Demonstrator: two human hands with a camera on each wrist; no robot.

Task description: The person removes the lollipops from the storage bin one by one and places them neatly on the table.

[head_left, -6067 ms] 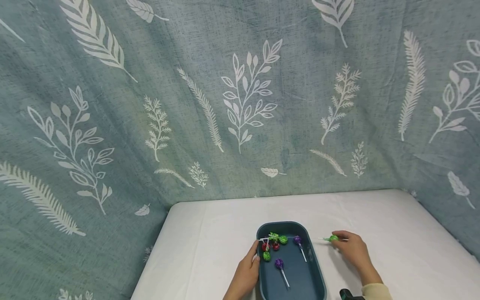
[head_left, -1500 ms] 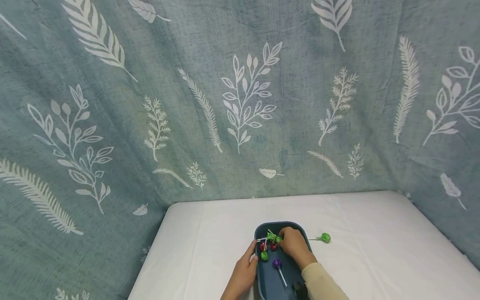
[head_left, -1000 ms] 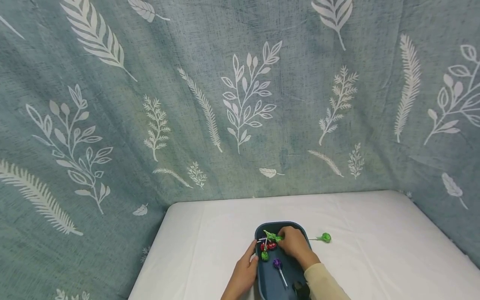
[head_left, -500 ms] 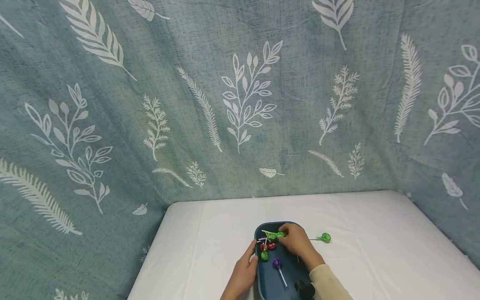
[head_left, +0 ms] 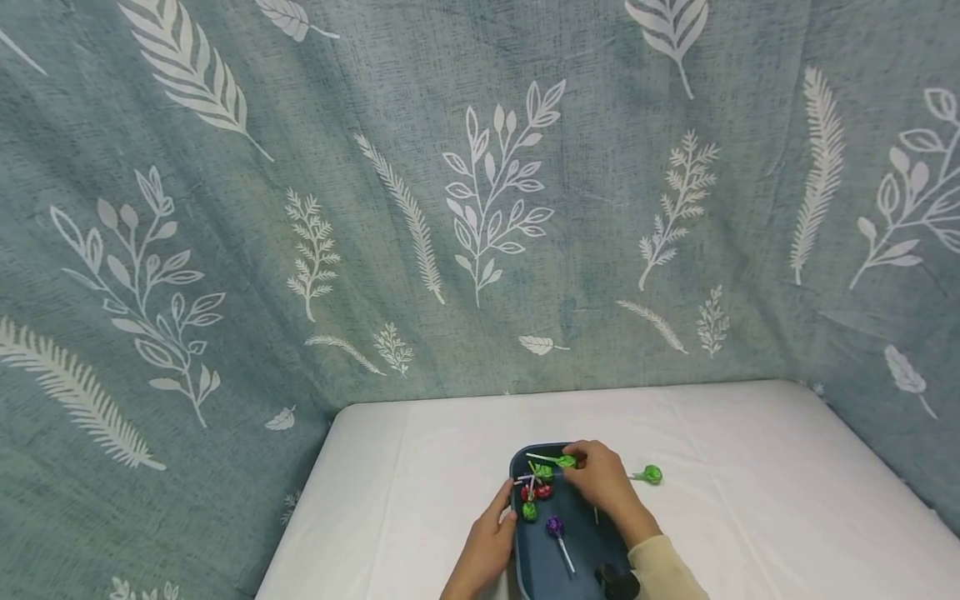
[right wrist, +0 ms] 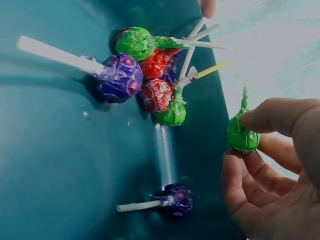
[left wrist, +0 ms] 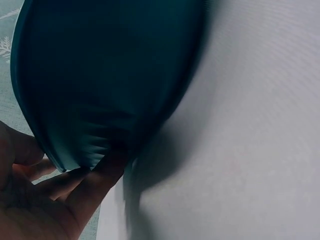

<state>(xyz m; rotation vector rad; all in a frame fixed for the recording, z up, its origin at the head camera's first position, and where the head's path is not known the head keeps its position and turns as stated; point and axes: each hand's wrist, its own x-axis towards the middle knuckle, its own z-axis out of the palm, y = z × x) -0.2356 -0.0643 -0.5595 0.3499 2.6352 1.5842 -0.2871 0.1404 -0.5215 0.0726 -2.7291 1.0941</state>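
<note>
My right hand pinches a green lollipop by its wrapped head, over the far end of the blue tray. Its stick points left in the head view. My left hand grips the tray's left side, with fingers against the outer wall. Inside the tray, green lollipops and red lollipops lie bunched at the left wall. One purple lollipop lies nearer the middle. Another purple lollipop is mostly hidden behind my right hand in the head view.
Another green lollipop lies on the white table, just right of the tray. A dark device sits at my right wrist. A leaf-patterned curtain hangs behind the table.
Earlier, my right hand held a green lollipop right of the tray; that one now lies on the table. The hand has since reached into the tray and lifted another green lollipop.
</note>
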